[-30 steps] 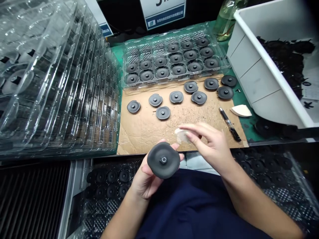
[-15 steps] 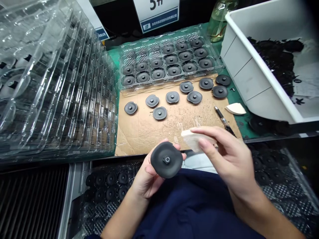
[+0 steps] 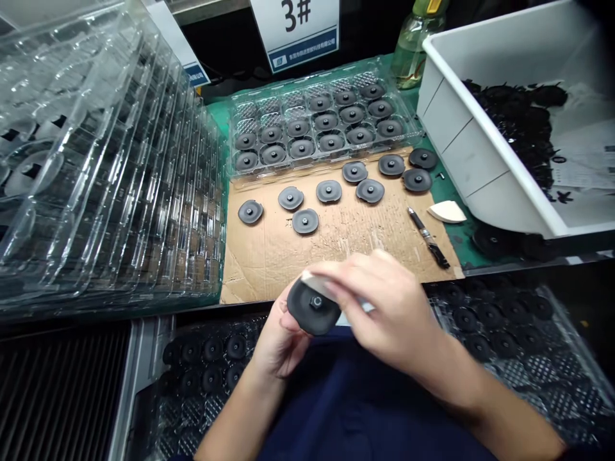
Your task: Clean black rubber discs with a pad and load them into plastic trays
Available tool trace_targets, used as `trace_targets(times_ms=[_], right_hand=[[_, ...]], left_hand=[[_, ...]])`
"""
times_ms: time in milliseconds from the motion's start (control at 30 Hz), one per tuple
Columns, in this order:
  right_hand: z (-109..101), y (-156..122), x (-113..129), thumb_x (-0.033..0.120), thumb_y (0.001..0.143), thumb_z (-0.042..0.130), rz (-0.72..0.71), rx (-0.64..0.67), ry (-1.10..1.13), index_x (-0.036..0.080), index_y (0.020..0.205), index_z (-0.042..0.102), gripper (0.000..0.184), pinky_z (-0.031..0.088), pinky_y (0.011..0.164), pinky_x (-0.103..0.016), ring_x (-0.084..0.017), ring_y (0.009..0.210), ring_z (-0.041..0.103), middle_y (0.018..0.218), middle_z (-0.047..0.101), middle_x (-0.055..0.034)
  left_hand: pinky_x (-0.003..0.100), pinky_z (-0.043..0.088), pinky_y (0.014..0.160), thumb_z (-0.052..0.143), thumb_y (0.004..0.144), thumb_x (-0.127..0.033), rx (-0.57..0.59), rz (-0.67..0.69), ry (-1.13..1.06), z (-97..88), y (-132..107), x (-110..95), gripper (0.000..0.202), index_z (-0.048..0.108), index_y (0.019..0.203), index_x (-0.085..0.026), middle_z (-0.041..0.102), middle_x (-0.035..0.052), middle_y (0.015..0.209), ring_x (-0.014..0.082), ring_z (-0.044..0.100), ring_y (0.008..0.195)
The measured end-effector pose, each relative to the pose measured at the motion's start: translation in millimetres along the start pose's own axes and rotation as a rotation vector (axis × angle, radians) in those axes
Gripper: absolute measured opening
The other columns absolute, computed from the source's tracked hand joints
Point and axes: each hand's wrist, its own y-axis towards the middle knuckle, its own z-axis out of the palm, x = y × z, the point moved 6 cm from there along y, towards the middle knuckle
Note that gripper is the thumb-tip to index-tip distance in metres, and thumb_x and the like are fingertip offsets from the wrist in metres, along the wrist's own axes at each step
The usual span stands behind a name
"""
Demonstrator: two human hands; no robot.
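Our left grip point(image 3: 275, 344), below the frame's centre, pinches a black disc point(image 3: 307, 318) at its edge, fingers beneath, a hold that seems to leave its face accessible. Our right grip point(image 3: 384, 304), right of it, pinches a pale pad point(image 3: 318, 284) between thumb and fingers, over the disc's upper-right rim; how firmly it presses, we cannot tell.

The disc sits just below mid-frame, its central stub point(image 3: 316, 301) pointing up toward us; it is nearly round, so we see no clear long axis across its face. The pad's visible edge slants from upper left to lower right.

At centre, cardboard point(image 3: 259, 269) probably shields the table point(image 3: 464, 244); on its right, a pen-like tool point(image 3: 427, 237) points upper left, probably kept handy for our right side.
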Motion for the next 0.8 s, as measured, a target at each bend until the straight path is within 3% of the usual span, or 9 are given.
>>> trace_targets(times_ms=[67,200,300,400,500,633,700,800], right_hand=[[-1.2,-11.8,-17.6,0.016,0.090,0.052,0.185,0.108,0.133,0.017,0.102,0.070,0.021,0.040,0.065,-0.028,-0.013,0.069,0.059,0.082,0.071,-0.0016],[10.1,-45.0,-40.2,0.029,0.088,0.058,0.429,0.353,0.570,0.023,0.094,0.073,0.017,0.046,0.059,-0.024,-0.015,0.071,0.065,0.085,0.074,-0.0012],[20.4,-61.8,-51.3,0.034,0.087,0.059,0.546,0.382,0.653,0.020,0.093,0.074,0.022,0.051,0.063,-0.027,-0.018,0.077,0.068,0.090,0.075,-0.0049],[28.6,-67.3,-55.9,0.035,0.086,0.059,0.563,0.380,0.667,0.019,0.093,0.074,0.023,0.053,0.068,-0.030,-0.020,0.081,0.070,0.091,0.076,-0.0061],[24.7,-66.8,-64.0,0.035,0.086,0.057,0.604,0.267,0.578,0.020,0.095,0.074,0.024,0.054,0.071,-0.032,-0.022,0.087,0.070,0.096,0.075,-0.0067],[-0.5,-59.7,-63.1,0.033,0.089,0.056,0.616,0.006,0.354,0.023,0.100,0.072,0.022,0.052,0.066,-0.029,-0.020,0.085,0.068,0.099,0.074,-0.0043],[-14.3,-51.1,-48.3,0.030,0.090,0.056,0.520,-0.126,0.251,0.027,0.107,0.069,0.022,0.049,0.060,-0.027,-0.018,0.081,0.065,0.101,0.072,-0.0023],[-20.2,-34.8,-12.1,0.020,0.091,0.052,0.221,-0.226,0.099,0.026,0.120,0.060,0.031,0.048,0.064,-0.030,-0.017,0.080,0.062,0.103,0.069,-0.0036]], left_hand=[[0.022,0.051,0.083,0.087,0.049,-0.045,0.014,0.053,-0.002,1.2,-0.9,-7.2,0.067,0.068,0.110,-0.026,0.073,0.0001,0.101,0.0185,0.067,0.096],[0.032,0.051,0.090,0.081,0.054,-0.051,0.086,0.075,-0.017,6.1,-3.5,-13.9,0.060,0.068,0.108,-0.030,0.071,0.0025,0.111,0.0223,0.068,0.098],[0.036,0.052,0.089,0.082,0.051,-0.052,0.096,0.048,-0.010,8.3,-3.0,-12.0,0.067,0.065,0.112,-0.028,0.070,0.0051,0.113,0.0256,0.067,0.099],[0.036,0.052,0.089,0.084,0.049,-0.050,0.097,0.022,-0.026,9.8,-2.0,-8.9,0.070,0.064,0.112,-0.027,0.070,0.0053,0.112,0.0255,0.067,0.099],[0.032,0.052,0.088,0.085,0.050,-0.047,0.102,0.017,-0.048,10.8,-2.6,-7.6,0.066,0.065,0.110,-0.027,0.072,0.0039,0.110,0.0230,0.068,0.097],[0.030,0.052,0.089,0.084,0.055,-0.043,0.117,0.013,-0.073,13.5,-4.0,-5.3,0.062,0.065,0.112,-0.027,0.072,0.0041,0.111,0.0215,0.070,0.096],[0.031,0.052,0.090,0.085,0.055,-0.041,0.091,0.021,-0.059,13.7,-4.0,-3.4,0.061,0.065,0.111,-0.026,0.071,0.0042,0.114,0.0227,0.069,0.098],[0.025,0.053,0.087,0.086,0.056,-0.036,0.044,0.022,-0.016,11.4,-3.5,0.3,0.061,0.065,0.113,-0.026,0.070,0.0030,0.116,0.0210,0.068,0.101]])
